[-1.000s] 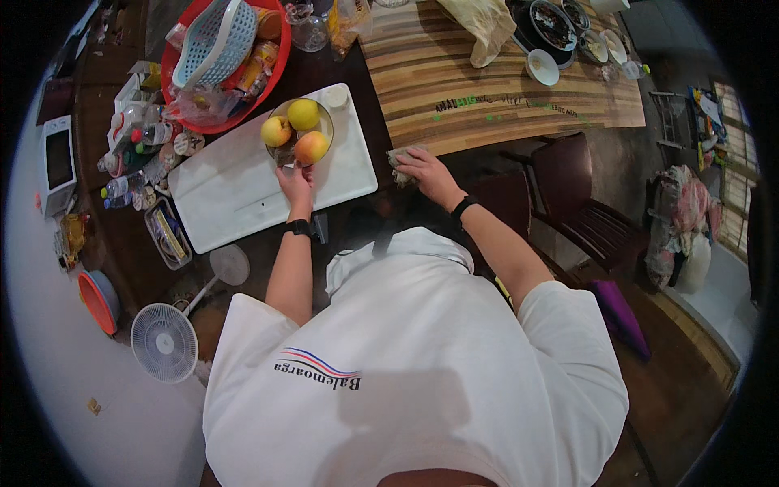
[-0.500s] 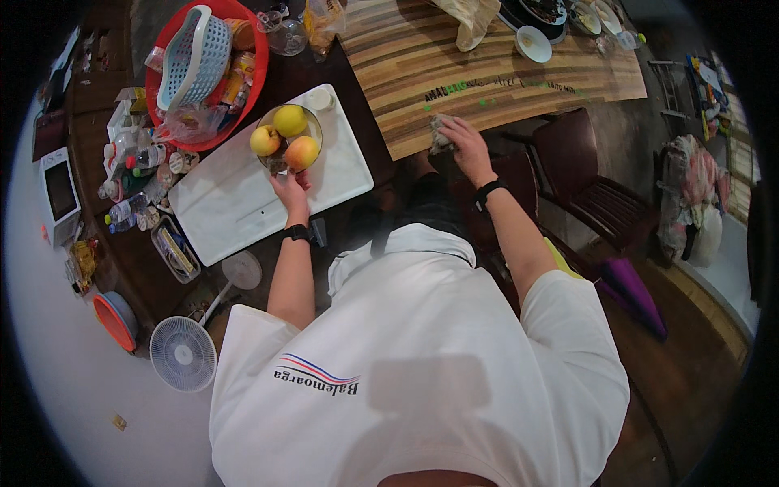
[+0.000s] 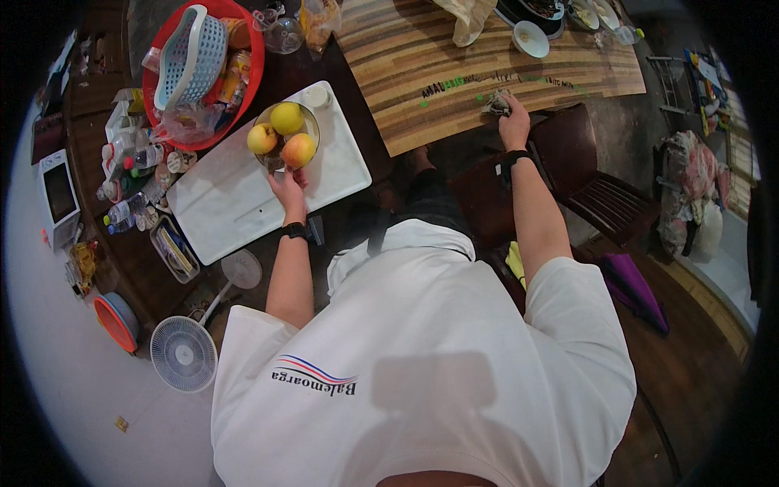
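My left hand [image 3: 288, 191] is closed on the near rim of a clear glass bowl [image 3: 315, 132]. In the bowl lie a yellow apple [image 3: 287, 118], a yellow-red apple [image 3: 261, 139] and a redder apple [image 3: 299, 150]. Beneath is a white tray [image 3: 235, 215]; whether the bowl rests on it or is lifted I cannot tell. On the right, my right hand [image 3: 514, 128] grips a crumpled greyish cloth [image 3: 496, 102] against the near edge of a striped wooden tabletop [image 3: 406, 134], just below printed lettering and green marks. Its fingertips are partly hidden by the hand.
A red basin [image 3: 261, 69] with a pale blue basket [image 3: 193, 61] and packets stands beyond the tray. A white lid [image 3: 318, 96] sits on the tray. Bottles crowd its left. A white bowl [image 3: 531, 39] is on the tabletop; dark chairs [image 3: 596, 170] stand below it.
My right hand has moved right and slightly up along the tabletop's edge with the cloth, the arm stretching farther out. The left hand stays at the bowl of apples.
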Action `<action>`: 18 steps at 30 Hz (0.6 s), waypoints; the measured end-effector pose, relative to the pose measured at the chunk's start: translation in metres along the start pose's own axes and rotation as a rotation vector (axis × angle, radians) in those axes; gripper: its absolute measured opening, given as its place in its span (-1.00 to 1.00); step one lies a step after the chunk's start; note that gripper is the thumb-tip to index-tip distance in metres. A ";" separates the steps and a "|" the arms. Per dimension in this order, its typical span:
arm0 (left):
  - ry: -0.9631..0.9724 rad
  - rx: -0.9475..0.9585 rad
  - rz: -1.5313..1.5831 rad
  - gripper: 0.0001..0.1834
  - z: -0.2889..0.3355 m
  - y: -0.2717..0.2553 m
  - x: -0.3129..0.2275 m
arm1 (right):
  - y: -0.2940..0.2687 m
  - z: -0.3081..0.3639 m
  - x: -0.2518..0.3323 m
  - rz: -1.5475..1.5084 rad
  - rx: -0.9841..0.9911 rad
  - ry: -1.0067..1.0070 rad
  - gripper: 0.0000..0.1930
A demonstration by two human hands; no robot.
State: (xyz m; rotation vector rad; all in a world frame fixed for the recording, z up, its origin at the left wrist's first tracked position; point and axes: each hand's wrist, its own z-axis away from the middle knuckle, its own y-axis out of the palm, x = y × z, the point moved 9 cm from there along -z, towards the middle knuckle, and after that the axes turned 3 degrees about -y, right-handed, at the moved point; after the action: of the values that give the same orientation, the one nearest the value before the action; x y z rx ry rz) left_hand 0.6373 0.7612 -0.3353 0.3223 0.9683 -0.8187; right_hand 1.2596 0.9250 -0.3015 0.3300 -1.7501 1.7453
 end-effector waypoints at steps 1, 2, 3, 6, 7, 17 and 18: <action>0.001 0.004 0.002 -0.45 0.000 0.000 0.000 | 0.003 0.000 0.003 -0.009 0.018 0.015 -0.49; 0.002 0.009 0.003 -0.45 0.000 0.000 0.000 | 0.007 0.004 0.009 0.008 0.006 0.005 -0.49; 0.003 0.014 0.005 -0.45 0.000 -0.001 0.000 | 0.013 0.012 0.013 0.025 -0.007 -0.005 -0.49; 0.016 0.038 0.011 -0.44 -0.007 -0.003 0.005 | 0.025 0.024 0.026 0.024 -0.010 -0.106 -0.46; 0.008 0.040 0.015 -0.43 -0.006 -0.002 0.004 | 0.030 0.031 0.031 0.045 0.003 -0.137 -0.45; 0.003 0.029 0.048 -0.41 -0.001 0.000 0.002 | 0.056 0.095 0.113 -0.013 0.073 -0.496 -0.44; 0.012 0.026 0.048 -0.41 -0.002 -0.001 0.002 | 0.061 0.100 0.121 -0.048 0.096 -0.532 -0.45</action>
State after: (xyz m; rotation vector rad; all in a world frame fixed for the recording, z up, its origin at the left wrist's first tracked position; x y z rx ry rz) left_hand 0.6364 0.7605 -0.3378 0.3722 0.9583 -0.7868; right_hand 1.1054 0.8655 -0.2708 0.9412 -1.9921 1.8188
